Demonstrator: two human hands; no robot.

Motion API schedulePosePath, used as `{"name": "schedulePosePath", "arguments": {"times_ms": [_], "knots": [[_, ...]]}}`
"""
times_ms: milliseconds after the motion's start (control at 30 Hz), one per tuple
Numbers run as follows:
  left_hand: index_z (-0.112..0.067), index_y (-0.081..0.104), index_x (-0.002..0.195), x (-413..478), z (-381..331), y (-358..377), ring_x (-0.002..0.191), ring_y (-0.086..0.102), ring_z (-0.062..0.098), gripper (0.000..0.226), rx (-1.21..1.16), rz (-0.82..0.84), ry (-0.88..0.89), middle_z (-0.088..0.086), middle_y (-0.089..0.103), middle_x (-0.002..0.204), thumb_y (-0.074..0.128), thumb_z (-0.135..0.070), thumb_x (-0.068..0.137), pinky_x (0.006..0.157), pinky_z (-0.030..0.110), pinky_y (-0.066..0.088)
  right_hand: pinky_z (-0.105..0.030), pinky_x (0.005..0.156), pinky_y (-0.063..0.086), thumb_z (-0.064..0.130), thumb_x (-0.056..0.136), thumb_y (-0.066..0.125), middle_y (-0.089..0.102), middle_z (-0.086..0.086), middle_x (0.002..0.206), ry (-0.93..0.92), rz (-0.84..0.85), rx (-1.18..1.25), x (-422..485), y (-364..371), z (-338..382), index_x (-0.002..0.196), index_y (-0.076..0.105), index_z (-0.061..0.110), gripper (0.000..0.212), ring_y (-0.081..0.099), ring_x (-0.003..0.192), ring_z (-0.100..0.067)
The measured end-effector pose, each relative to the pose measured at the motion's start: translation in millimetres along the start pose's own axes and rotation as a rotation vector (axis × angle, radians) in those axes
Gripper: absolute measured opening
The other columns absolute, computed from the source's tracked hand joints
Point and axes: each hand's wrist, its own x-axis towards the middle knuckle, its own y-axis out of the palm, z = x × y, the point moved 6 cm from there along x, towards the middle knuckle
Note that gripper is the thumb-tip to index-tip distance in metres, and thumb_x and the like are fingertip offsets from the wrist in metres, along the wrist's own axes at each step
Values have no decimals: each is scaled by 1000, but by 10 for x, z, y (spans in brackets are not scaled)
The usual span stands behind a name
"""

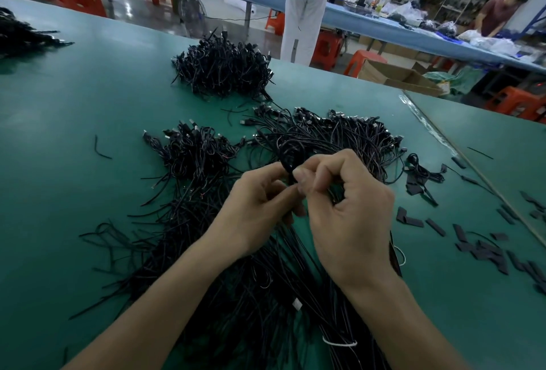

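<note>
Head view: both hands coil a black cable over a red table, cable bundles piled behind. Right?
No: the table is green, not red, as the head view shows. The left hand and right hand do hold a black cable, cable bundles piled behind.

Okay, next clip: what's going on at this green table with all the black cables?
A person is working on one black cable, wound into a small loop and held up over the green table. The left hand grips it below the loop and the right hand pinches it at the same spot, apparently to bind the coil. Loose cables lie under the forearms, coiled heaps sit further back, and short black strips are scattered on the right.
</note>
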Motion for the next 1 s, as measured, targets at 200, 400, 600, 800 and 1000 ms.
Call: {"name": "schedulePosePath", "arguments": {"times_ms": [200,400,600,800,1000], "knots": [[-17,62,98,43,-27,-221,76,70,31,25,-48,-234,72,9,73,84,65,6,90,67,40,60,-19,68,53,3,87,71,64,13,83,194,39,158,-62,112,-112,72,46,24,37,64,77,-6],[-19,65,116,35,-80,-269,96,73,20,42,-109,-233,70,4,76,100,45,12,96,85,33,59,-42,69,56,-4,84,71,67,5,78,372,152,188,-129,207,-337,72,49,28,41,63,71,-15],[-26,73,109,12,-90,-250,99,69,16,29,-224,-212,5,2,75,102,53,-22,87,79,28,56,-40,64,55,-2,84,73,66,8,78,351,184,150,-125,179,-360,72,53,31,40,62,69,-16],[-20,67,112,14,-79,-259,84,72,17,42,-219,-178,27,9,76,96,78,3,79,76,22,56,-35,65,55,-7,84,68,63,11,76,297,205,100,-123,182,-346,72,53,33,44,63,70,-11],[-29,64,113,30,-88,-257,79,70,15,49,-133,-142,69,3,76,90,81,-3,75,75,23,56,-51,59,48,8,91,67,58,-3,69,429,235,228,-169,217,-510,72,54,30,32,51,61,-18]]}}
